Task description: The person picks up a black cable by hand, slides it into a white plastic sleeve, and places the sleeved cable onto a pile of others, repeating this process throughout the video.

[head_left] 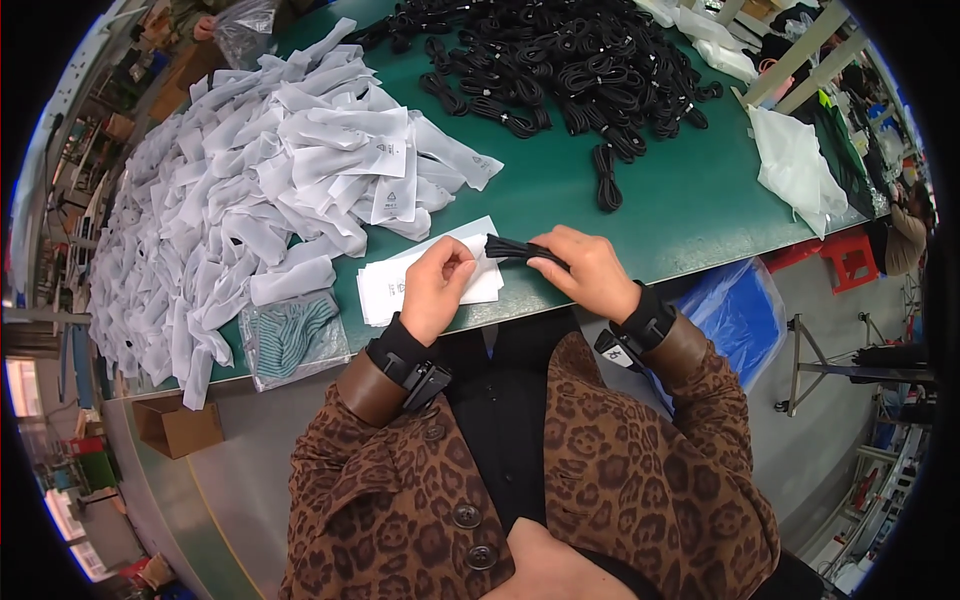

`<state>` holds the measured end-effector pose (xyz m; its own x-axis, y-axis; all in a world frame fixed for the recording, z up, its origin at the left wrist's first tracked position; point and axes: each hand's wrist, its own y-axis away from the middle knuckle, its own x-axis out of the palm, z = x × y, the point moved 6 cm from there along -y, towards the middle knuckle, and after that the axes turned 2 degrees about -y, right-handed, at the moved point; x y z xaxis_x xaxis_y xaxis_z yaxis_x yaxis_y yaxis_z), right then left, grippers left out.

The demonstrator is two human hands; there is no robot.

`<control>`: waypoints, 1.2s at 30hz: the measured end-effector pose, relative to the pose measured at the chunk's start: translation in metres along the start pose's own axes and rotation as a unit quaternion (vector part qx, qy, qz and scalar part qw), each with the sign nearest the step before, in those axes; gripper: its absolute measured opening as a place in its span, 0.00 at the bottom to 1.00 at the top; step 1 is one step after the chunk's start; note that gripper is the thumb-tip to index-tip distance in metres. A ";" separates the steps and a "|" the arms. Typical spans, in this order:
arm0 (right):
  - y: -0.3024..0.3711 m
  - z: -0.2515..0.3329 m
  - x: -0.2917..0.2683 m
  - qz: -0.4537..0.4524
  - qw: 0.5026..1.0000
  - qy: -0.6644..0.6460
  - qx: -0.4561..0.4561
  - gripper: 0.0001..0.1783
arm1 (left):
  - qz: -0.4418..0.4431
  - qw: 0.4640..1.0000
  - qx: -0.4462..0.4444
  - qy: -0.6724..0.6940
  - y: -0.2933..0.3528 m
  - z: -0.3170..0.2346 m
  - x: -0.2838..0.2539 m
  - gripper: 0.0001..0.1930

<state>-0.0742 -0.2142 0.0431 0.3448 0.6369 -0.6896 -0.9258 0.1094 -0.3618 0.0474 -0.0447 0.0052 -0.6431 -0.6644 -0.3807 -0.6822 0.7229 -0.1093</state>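
My right hand (585,268) is closed around a bundled black cable (512,250), whose left end points at the mouth of a white plastic bag. My left hand (438,285) pinches the edge of that bag, the top one of a flat stack of white bags (382,292) at the table's near edge. The cable end meets the bag's edge between my hands; I cannot tell how far inside it is. Left of my left hand lies a heap of filled white bags (270,170). Beyond my right hand a single cable bundle (606,178) lies apart from the others.
A large pile of black cable bundles (570,60) covers the far part of the green table (690,190). A clear bag with striped teal fabric (292,338) sits at the near left edge. A blue bin (735,310) and red stool (850,260) stand right; a cardboard box (178,425) is below left.
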 end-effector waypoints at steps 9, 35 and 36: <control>0.001 -0.017 0.024 0.136 0.986 -0.088 0.040 0.11 | 0.017 0.978 0.186 -0.098 0.004 -0.033 0.006 0.06; -0.036 0.019 -0.022 -0.158 0.981 -0.066 -0.089 0.17 | -0.013 0.932 -0.037 0.360 -0.055 -0.026 -0.070 0.09; -0.038 0.006 -0.030 -0.183 0.982 -0.007 -0.055 0.16 | -0.048 0.929 0.007 0.368 -0.064 -0.031 -0.102 0.11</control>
<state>-0.0506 -0.2327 0.0810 0.6479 0.5806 -0.4930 -0.7180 0.2494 -0.6498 0.1460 -0.0292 0.0797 -0.6473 -0.6710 0.3616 -0.7469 0.6532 -0.1248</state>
